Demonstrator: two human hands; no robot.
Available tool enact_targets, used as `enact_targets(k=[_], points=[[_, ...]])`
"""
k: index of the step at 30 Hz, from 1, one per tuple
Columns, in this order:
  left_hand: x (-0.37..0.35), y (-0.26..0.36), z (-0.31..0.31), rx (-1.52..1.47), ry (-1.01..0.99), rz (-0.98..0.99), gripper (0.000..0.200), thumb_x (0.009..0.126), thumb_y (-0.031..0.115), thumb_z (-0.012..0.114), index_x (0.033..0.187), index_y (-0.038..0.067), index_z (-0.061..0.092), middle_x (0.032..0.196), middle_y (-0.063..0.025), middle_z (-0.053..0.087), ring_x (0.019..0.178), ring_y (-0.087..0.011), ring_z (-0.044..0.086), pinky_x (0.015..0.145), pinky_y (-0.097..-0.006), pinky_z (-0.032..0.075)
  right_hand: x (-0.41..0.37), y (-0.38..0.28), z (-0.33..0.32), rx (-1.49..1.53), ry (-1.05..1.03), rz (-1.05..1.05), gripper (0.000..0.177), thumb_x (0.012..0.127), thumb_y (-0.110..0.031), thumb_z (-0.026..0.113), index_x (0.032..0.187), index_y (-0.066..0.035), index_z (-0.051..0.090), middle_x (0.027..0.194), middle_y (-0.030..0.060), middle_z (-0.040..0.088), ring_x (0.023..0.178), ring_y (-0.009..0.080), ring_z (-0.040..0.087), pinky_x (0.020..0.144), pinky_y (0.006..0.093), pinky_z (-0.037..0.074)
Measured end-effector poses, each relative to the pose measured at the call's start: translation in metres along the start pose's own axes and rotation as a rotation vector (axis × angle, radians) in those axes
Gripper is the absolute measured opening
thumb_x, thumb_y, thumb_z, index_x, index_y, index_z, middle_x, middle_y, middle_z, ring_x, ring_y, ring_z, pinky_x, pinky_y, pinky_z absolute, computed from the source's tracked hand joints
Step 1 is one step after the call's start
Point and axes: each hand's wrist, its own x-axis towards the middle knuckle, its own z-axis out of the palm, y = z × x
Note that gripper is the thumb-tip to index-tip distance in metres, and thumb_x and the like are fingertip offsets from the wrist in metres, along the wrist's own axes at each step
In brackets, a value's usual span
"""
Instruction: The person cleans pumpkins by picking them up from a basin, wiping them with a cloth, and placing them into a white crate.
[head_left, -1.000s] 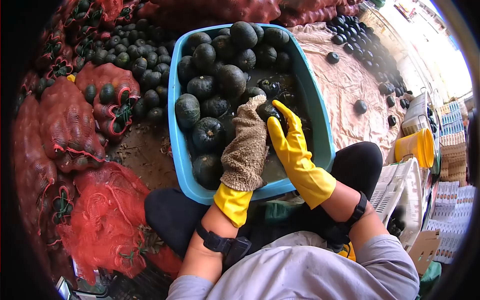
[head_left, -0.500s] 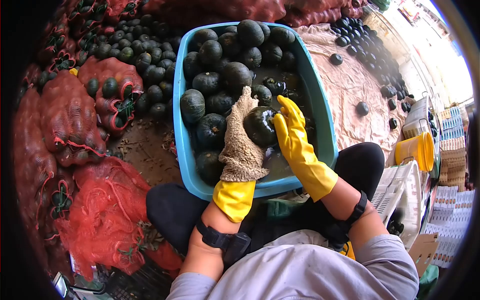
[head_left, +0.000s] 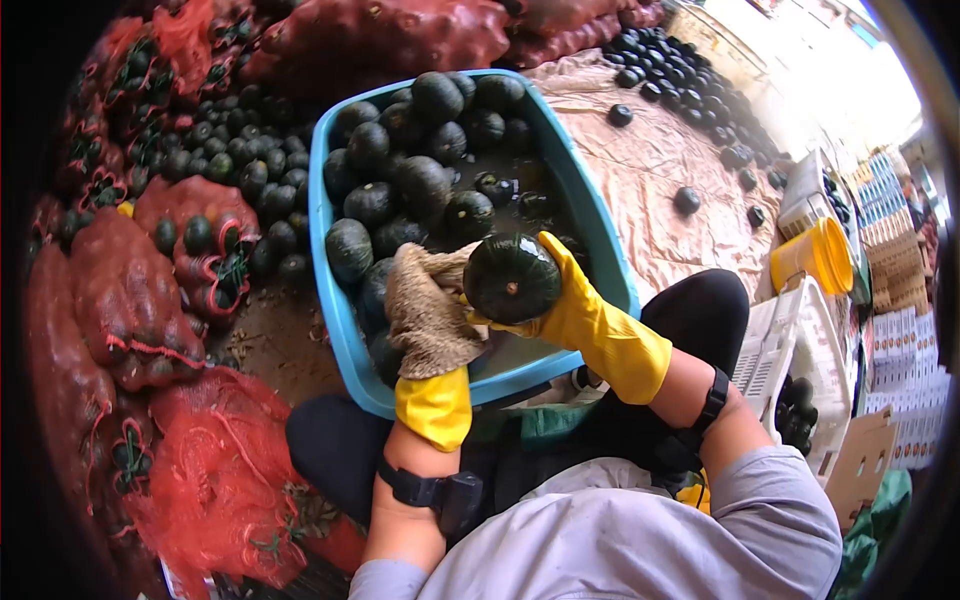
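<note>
A wet dark-green pumpkin point(head_left: 513, 280) is held over the near part of a blue tub point(head_left: 327, 300). My right hand point(head_left: 572, 305), in a yellow rubber glove, is closed around its right side and underside, with the pumpkin's stem spot facing me. A shaggy brown cloth point(head_left: 428, 308) covers most of my left hand point(head_left: 437, 400), which wears a yellow glove too. The cloth reaches the pumpkin's left side, and its folds hide most of the fingers. More pumpkins point(head_left: 422, 187) are heaped in the tub, some sitting in murky water.
Red mesh sacks point(head_left: 135, 290) of pumpkins crowd the left, with loose pumpkins point(head_left: 255, 175) beside them. On the right, a pinkish sheet point(head_left: 640, 165) carries scattered pumpkins. A yellow bucket point(head_left: 812, 257), a white crate point(head_left: 770, 350) and stacked cartons point(head_left: 905, 385) stand farther right.
The pumpkin has been raised from the tub toward me and turned. My right hand has gone from resting open at its side to gripping it. The view has shifted.
</note>
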Motion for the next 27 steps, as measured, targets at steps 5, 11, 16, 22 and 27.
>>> enact_targets(k=[5,11,16,22,27], points=[[-0.003,0.003,-0.016,0.219,-0.049,0.131,0.034,0.089,0.018,0.068,0.12,0.003,0.07,0.126,-0.0124,0.072,0.126,-0.029,0.065,0.116,-0.0439,0.043,-0.066,-0.044,0.003,-0.249,-0.237,-0.462,0.077,0.102,-0.066,0.056,0.151,-0.006,0.06,0.148,0.0251,0.064,0.134,0.0457,0.064,0.109,0.068,0.054],[0.005,0.018,-0.021,1.012,-0.302,0.36,0.051,0.084,0.034,0.067,0.125,0.006,0.078,0.13,-0.0124,0.075,0.142,-0.026,0.056,0.127,-0.0421,0.033,-0.277,-0.109,0.036,0.155,-0.623,-1.357,0.061,0.097,-0.028,0.072,0.149,0.0,0.061,0.145,0.0202,0.064,0.125,0.0359,0.068,0.101,0.0506,0.064],[0.002,-0.047,0.032,1.0,-0.114,0.393,0.06,0.087,0.041,0.064,0.129,0.001,0.077,0.135,-0.0129,0.075,0.144,-0.0219,0.055,0.134,-0.0393,0.021,-0.182,-0.098,0.007,-1.636,0.543,-1.524,0.052,0.109,-0.019,0.068,0.157,-0.003,0.056,0.143,0.0157,0.068,0.126,0.0197,0.069,0.109,0.0333,0.054],[0.001,-0.025,0.021,0.899,-0.237,0.268,0.06,0.093,0.033,0.063,0.142,-0.001,0.063,0.142,-0.0156,0.069,0.148,-0.0236,0.051,0.134,-0.0383,0.021,-0.026,-0.024,-0.033,-2.387,0.768,0.502,0.092,0.083,-0.058,0.085,0.155,-0.008,0.058,0.137,0.0191,0.074,0.126,0.0369,0.071,0.101,0.0454,0.058],[0.008,-0.049,0.047,1.104,-0.219,0.407,0.051,0.095,0.035,0.07,0.14,0.009,0.065,0.139,-0.0119,0.071,0.14,-0.0307,0.056,0.126,-0.0451,0.037,0.026,-0.065,-0.145,-2.253,0.574,0.427,0.106,0.07,-0.049,0.099,0.159,-0.013,0.055,0.136,0.0193,0.074,0.123,0.0361,0.072,0.099,0.0469,0.059]])
